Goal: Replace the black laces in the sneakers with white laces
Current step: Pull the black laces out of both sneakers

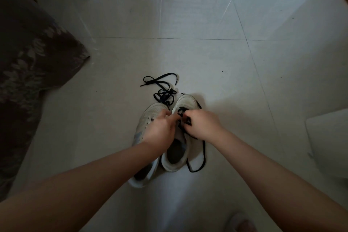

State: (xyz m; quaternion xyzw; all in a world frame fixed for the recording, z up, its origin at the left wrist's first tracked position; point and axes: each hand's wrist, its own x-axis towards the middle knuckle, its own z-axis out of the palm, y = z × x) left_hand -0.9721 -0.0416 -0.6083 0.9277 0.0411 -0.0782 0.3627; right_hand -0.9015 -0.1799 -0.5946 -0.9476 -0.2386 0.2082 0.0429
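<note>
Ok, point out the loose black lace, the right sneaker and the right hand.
Loose lace (163,94), head view, tangled part on the floor.
Right sneaker (185,100), head view, toe cap.
Right hand (204,125), head view, back of hand.

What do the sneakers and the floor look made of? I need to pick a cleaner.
Sneakers: smooth white leather or a synthetic lookalike, matt and scuffed, creased at the toe; the dim light leaves it open. Floor: glazed ceramic or stone tile, by its grout lines and streaky sheen.

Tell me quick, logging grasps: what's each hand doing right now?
Left hand: fingers curled at the right sneaker's eyelets; its hold cannot be told.
Right hand: pinching the black lace.
</note>
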